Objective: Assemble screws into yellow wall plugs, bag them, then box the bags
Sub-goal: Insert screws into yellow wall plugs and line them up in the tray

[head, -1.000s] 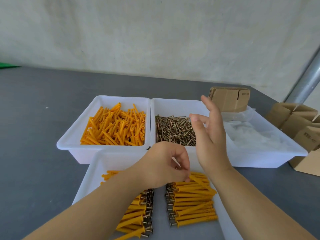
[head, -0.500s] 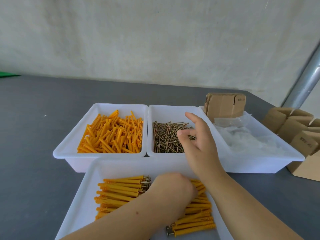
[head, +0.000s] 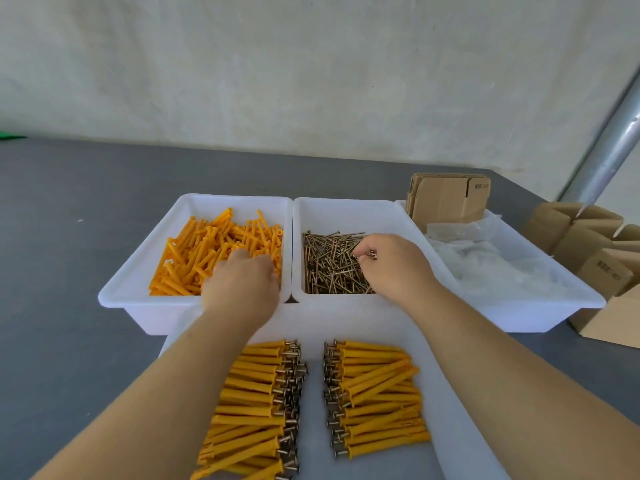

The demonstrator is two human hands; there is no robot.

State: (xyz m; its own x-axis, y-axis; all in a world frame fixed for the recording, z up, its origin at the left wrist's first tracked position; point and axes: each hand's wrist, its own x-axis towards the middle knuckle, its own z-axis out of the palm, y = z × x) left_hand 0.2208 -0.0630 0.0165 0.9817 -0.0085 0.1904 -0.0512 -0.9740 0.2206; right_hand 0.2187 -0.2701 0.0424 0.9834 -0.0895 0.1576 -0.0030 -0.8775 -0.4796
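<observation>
Loose yellow wall plugs (head: 204,251) fill the left white bin (head: 114,299). My left hand (head: 242,285) reaches down into that pile with its fingers curled under and hidden, so what they hold is unclear. Brown screws (head: 329,271) lie in the middle bin (head: 346,206). Over them, my right hand (head: 394,268) pinches a screw or two between thumb and fingertips. In the near white tray (head: 315,323), assembled plugs with screws lie in a left stack (head: 256,393) and a right stack (head: 377,393).
A third white bin (head: 588,301) on the right holds clear plastic bags (head: 498,268), with flat cardboard blanks (head: 446,199) standing at its back. Several folded cardboard boxes (head: 588,244) sit at the table's right edge. A metal pole (head: 609,150) rises behind them.
My left hand left the near tray and moved forward into the plug bin. My right hand dropped lower into the screw bin and closed its fingertips on screws.
</observation>
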